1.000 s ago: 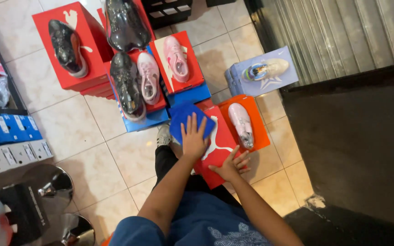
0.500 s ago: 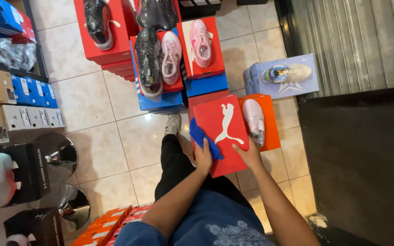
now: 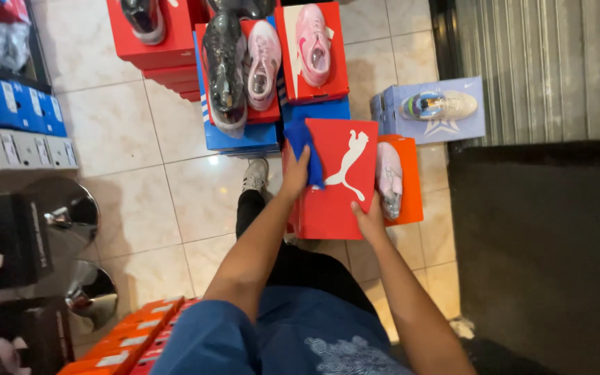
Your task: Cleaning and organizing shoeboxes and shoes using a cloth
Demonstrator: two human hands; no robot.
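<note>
— Under your left hand: what?
— A blue cloth, pinned flat on the red cardboard shoebox.
— And your right hand?
— It grips the box's near edge; its long axis runs away from you.

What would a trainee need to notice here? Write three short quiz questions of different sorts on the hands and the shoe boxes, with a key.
1. True or false: the left hand presses a blue cloth against the red shoe box.
2. Which part of the red shoe box does the right hand grip? A) far edge B) near right corner C) left side
3. Fill in: the pale shoe beside the red box lies on an ______ box.

Key: 1 true; 2 B; 3 orange.
</note>
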